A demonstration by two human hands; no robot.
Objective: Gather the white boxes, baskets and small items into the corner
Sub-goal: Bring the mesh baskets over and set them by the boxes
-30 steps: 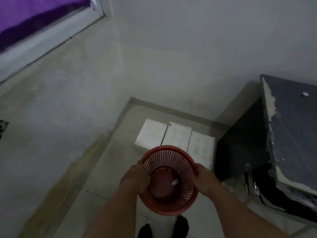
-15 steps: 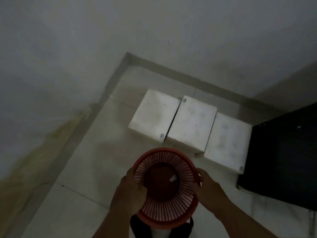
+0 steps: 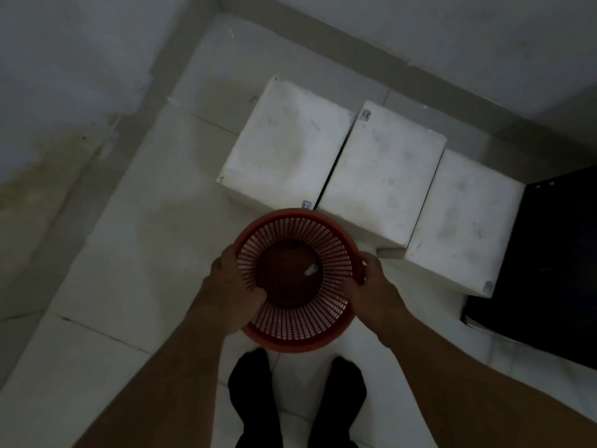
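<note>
At far left a stained wall (image 3: 48, 176) meets the pale tiled floor (image 3: 135, 253). The left hand (image 3: 234, 294) clasps the left side of the red basket (image 3: 300, 321), its fingers curled over the rim and down against the slatted inside. The basket sits between both hands, mouth facing up, directly above the person's two dark-socked feet (image 3: 255, 396). A small white item (image 3: 311, 270) lies on its solid bottom, nearer the right hand. The right hand (image 3: 371, 287) grips the opposite rim, fingers wrapped round the outside. Just beyond the basket, three white boxes stand side by side and touching on the floor: the left box (image 3: 284, 147), the middle box (image 3: 381, 179) and the right box (image 3: 462, 221), in a row along the far wall near the corner. The basket's far rim overlaps the near edges of the left and middle boxes in this view. A black cabinet (image 3: 555, 253) abuts the right box.
</note>
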